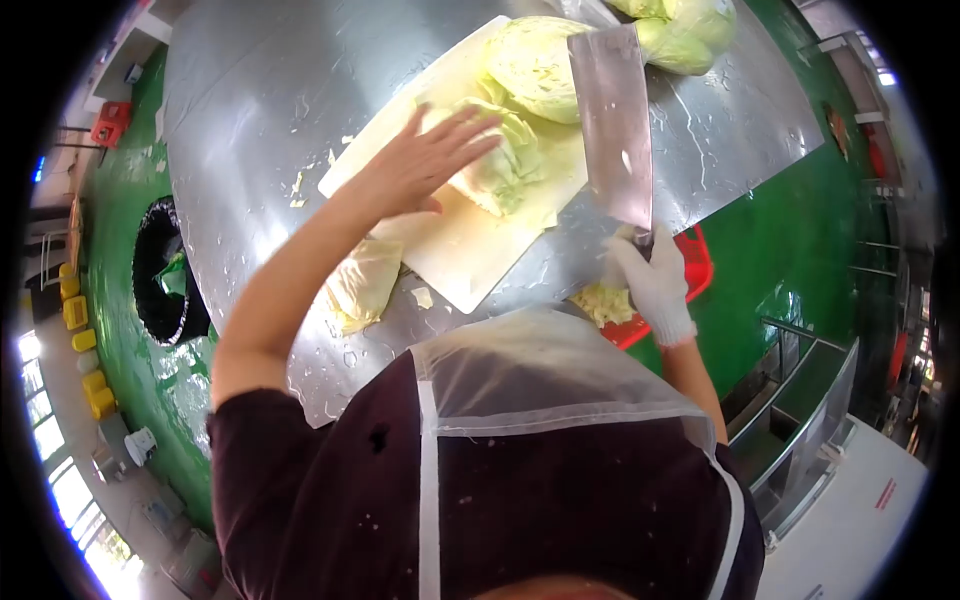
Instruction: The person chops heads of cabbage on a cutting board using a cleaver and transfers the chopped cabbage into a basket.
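My left hand (430,160), bare and with its fingers spread, is over a piece of cabbage (510,165) on the white cutting board (465,255). In a white glove, my right hand (655,285) grips the handle of a cleaver (615,125), whose broad blade points away from me. Behind the piece under my left hand lies a cut cabbage half (540,65), its layered face showing. The cleaver's blade overlaps the right edge of that half in this view. Another cabbage piece (362,285) rests on the metal table beside the board's near left corner.
A red basket (697,262) with cabbage pieces (603,303) is by the table's near right edge, partly hidden by my glove. More cabbages (690,35) lie at the far right of the metal table (260,120). A black-lined bin (150,270) stands on the green floor at left.
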`<state>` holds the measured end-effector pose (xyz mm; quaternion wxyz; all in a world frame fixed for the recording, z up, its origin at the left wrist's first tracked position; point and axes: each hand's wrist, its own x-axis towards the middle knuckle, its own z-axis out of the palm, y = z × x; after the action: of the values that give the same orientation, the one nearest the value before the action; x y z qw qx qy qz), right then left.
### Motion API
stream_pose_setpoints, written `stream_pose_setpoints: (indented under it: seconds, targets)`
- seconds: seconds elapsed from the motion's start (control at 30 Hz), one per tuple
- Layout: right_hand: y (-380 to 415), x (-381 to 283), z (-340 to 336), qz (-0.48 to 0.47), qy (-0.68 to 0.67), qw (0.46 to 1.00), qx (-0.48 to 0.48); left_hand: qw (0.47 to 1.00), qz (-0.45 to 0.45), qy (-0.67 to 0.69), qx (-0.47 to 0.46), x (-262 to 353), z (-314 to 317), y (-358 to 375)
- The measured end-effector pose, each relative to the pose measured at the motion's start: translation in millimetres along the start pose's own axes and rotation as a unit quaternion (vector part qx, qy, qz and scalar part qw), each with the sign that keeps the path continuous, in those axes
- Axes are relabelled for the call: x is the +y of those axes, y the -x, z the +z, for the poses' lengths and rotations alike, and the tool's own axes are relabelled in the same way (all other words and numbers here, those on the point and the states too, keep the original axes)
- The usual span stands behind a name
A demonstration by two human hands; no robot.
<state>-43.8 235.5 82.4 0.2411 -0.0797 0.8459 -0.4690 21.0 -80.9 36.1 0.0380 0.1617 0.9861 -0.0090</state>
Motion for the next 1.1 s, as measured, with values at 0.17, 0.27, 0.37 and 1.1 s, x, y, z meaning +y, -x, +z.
stream_pose_setpoints:
  seconds: [0.17,0.27,0.37,1.1]
  targets:
    - [17.2,38.9,-9.6,-0.019,-0.013,0.998,0.058,0.966,0.22,-0.038,-0.13,-3.8,-16.2,-88.2]
    - [22.4,63.3,-14.7,-0.007,0.031,0.996,0.081,0.958,0.236,-0.039,-0.156,-22.3,0.6,-108.1]
    - [27.0,70.4,-13.5,0.009,0.016,0.996,0.089,0.96,0.182,0.032,-0.213,-35.8,9.8,-109.7]
    - [-70.6,0.7,52.1,-0.141,0.336,0.917,-0.159,0.849,-0.385,0.187,0.309,60.2,102.2,-9.0]
